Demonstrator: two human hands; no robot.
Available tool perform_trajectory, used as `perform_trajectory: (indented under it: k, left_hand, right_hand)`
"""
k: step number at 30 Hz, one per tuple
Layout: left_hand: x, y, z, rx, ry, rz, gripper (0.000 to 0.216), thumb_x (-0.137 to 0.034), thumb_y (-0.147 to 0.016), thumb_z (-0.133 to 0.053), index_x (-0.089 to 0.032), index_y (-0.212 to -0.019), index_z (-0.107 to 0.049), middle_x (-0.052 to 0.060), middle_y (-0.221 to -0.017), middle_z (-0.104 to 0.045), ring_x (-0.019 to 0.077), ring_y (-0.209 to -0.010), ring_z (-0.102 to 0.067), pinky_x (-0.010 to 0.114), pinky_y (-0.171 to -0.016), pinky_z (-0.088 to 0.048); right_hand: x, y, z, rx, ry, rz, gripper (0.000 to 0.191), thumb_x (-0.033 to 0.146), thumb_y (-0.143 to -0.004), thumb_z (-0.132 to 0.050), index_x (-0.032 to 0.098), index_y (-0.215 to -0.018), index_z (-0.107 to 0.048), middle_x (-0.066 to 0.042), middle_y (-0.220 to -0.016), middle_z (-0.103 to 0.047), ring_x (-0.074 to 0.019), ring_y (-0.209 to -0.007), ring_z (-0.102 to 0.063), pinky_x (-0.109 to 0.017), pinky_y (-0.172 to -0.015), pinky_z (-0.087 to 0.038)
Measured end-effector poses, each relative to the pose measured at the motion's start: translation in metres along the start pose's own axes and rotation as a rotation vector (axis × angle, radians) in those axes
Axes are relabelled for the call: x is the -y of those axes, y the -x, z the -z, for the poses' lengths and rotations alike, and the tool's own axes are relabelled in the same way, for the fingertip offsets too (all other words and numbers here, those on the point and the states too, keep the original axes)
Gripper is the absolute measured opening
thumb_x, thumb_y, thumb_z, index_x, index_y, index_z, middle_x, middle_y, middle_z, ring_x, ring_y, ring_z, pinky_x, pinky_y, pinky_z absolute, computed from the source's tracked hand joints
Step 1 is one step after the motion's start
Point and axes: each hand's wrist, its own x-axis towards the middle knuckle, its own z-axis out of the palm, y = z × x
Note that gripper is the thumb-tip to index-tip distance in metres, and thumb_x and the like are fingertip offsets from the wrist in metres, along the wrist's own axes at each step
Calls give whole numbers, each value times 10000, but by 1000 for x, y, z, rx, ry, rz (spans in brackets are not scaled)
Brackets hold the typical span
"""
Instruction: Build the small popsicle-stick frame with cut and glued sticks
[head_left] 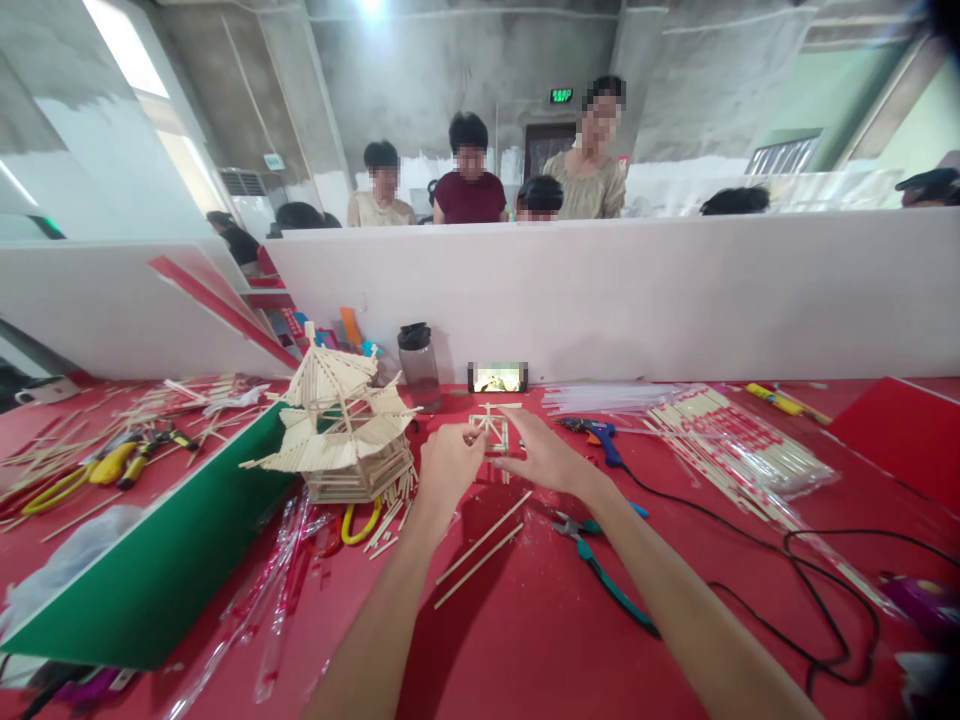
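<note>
A small frame of thin wooden sticks (493,432) with crossing pieces lies between my hands, over the red table. My left hand (452,458) is at its left side, fingers curled and pinched together; what sits between the fingertips is too small to make out. On the other side, my right hand (551,455) has thumb and forefinger spread apart around the frame's right edge, with nothing visible gripped. Two loose sticks (480,545) lie nearer to me, between my forearms. To the left stands a pagoda model (352,430) built of sticks, with tiered roofs.
Green-handled pliers (600,575) lie beside my right forearm. Behind them is a blue glue gun (596,432) with a trailing black cord (697,515). Packaged sticks (750,440) lie right. A bottle (418,365) and phone (498,377) stand before a white partition (637,290); people are beyond.
</note>
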Motion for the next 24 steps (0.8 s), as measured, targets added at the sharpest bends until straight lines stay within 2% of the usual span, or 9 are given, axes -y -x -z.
perform_trajectory:
  k: [13, 24]
  left_hand:
    - [-1, 2, 1, -29, -40, -6, 256, -433, -869, -539, -301, -857, -757, 38, -775, -750, 239, -766, -679, 270, -609, -341]
    - [1, 3, 0, -25, -8, 19, 244, -421, -871, -545, -309, -888, -761, 25, -829, -759, 216, -821, -683, 265, -645, -369]
  right_hand:
    - [1, 0, -7, -28, -43, -14, 691, 361, -878, -600, 218, -1481, -295, -147, -1466, -421, -280, -1369, -386, -474, -1127, -323]
    - [0, 0, -7, -27, -58, -44, 690, 354, -862, -609, 217, -1470, -313, -148, -1462, -421, -280, -1364, -396, -480, -1127, -327]
